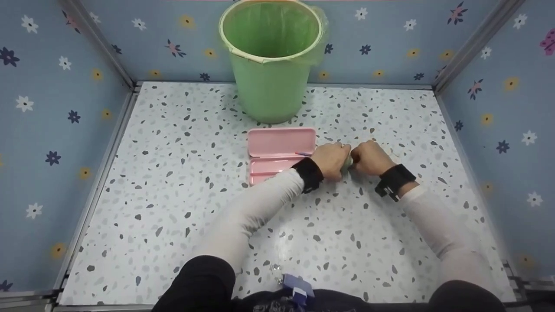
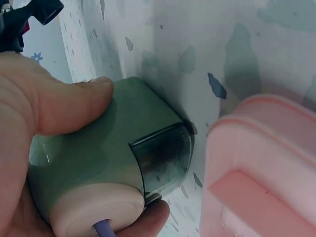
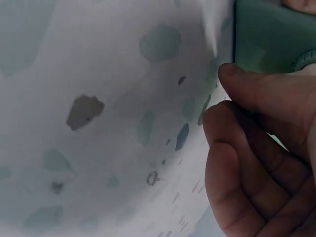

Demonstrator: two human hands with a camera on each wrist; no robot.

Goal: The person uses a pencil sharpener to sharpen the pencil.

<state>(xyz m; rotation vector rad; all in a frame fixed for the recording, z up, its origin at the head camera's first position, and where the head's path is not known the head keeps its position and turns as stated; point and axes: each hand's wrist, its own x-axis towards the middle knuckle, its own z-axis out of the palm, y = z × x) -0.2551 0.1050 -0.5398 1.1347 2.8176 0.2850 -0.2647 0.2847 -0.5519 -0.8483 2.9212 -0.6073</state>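
Observation:
My left hand grips a green pencil sharpener with a dark see-through window and a beige front ring. A purple pencil is stuck in the hole of that ring. In the head view, a slim blue pencil end with a red tip shows left of the left hand, over the pink case. My right hand is at the sharpener's other side, fingers curled and thumb against the index finger. It pinches the crank handle, mostly hidden by the fingers, near a ridged green hub.
An open pink pencil case lies just left of the hands, its lid tipped back. Behind it stands a green bin with a liner. Flowered blue panels border the speckled table. A purple tag hangs at the near edge.

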